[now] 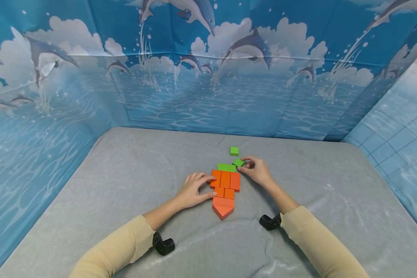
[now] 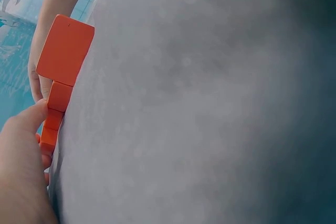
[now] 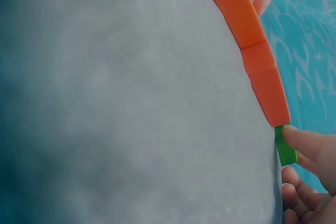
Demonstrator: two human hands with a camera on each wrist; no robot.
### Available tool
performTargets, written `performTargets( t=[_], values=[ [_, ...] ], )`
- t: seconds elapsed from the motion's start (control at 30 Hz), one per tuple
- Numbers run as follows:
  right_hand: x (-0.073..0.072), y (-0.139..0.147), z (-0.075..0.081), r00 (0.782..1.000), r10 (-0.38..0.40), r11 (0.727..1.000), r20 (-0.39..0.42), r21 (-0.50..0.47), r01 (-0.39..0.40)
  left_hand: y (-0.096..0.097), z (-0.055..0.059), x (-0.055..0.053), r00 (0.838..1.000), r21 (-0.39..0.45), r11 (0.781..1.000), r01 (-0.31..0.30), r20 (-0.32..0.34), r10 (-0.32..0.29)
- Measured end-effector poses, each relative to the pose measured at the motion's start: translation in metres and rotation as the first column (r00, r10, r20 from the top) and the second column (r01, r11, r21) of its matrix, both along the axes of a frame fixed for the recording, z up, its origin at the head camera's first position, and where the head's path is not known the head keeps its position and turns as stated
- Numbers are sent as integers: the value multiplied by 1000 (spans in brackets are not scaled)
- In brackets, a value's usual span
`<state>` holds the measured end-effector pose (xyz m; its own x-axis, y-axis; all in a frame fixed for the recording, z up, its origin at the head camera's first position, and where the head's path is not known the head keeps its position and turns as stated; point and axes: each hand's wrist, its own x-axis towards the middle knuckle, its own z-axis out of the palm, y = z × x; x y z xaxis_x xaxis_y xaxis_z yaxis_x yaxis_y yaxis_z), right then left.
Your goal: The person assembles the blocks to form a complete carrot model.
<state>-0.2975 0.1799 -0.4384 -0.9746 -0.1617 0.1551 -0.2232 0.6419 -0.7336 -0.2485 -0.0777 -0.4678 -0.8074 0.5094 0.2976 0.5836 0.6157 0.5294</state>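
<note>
Orange blocks [image 1: 225, 179] lie flat together in a column, with a pointed block [image 1: 223, 211] at the near end. A long green block [image 1: 226, 167] lies across the far end. My left hand [image 1: 190, 192] rests along the column's left side, index finger at a wide upper block and thumb by a smaller lower one. Between thumb and finger, my right hand [image 1: 258, 172] pinches a small green block [image 1: 238, 162], turned at an angle near the right end of the long green one. In the right wrist view, the thumb lies on a green block [image 3: 286, 145] beside the orange row.
Another small green block [image 1: 234, 151] lies farther back. The blocks lie on a grey cloth-covered table [image 1: 153, 162] with slight wrinkles near the front. A blue dolphin-print curtain [image 1: 201, 96] hangs behind it and at both sides. Black wrist devices [image 1: 164, 245] show at both sleeves.
</note>
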Motion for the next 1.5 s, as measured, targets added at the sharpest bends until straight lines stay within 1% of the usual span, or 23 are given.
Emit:
performTargets(
  t=[0.2, 0.4, 0.5, 0.63, 0.73, 0.9, 1.03, 1.13, 1.37, 1.5],
  values=[
    [-1, 0, 2, 1000, 24, 1000, 17, 3, -24, 0, 1, 0, 1000, -3, 1000, -1, 6, 1],
    [-9, 6, 6, 997, 64, 998, 46, -21, -63, 0, 2, 0, 1000, -4, 1000, 2, 9, -2],
    [-16, 10, 11, 995, 79, 997, 64, -29, -77, 0, 3, 1, 1000, -3, 1000, 3, 10, -3],
    [-31, 15, 17, 989, 126, 992, 75, 4, -126, 0, 3, 1, 1000, -11, 1000, -2, 17, 2],
    [-42, 16, 20, 984, 170, 984, 60, 43, -172, 0, 2, 1, 1000, -12, 1000, -4, 19, 5],
    [-53, 16, 19, 974, 223, 972, 43, 62, -225, -1, 2, 0, 1000, -3, 1000, -1, 12, 1],
    [-59, 16, 16, 965, 255, 964, 55, 60, -258, -1, 2, 0, 1000, -9, 1000, 2, 5, -2],
    [-62, 16, 14, 963, 263, 962, 65, 60, -267, -1, 3, 0, 1000, 1, 1000, 9, 1, -9],
    [-71, 12, 8, 966, 237, 964, 106, 98, -247, -1, 5, 1, 1000, 10, 1000, 13, 9, -13],
    [-72, 11, 5, 969, 227, 967, 98, 99, -237, 0, 4, 0, 1000, 5, 1000, 10, 13, -10]
  ],
)
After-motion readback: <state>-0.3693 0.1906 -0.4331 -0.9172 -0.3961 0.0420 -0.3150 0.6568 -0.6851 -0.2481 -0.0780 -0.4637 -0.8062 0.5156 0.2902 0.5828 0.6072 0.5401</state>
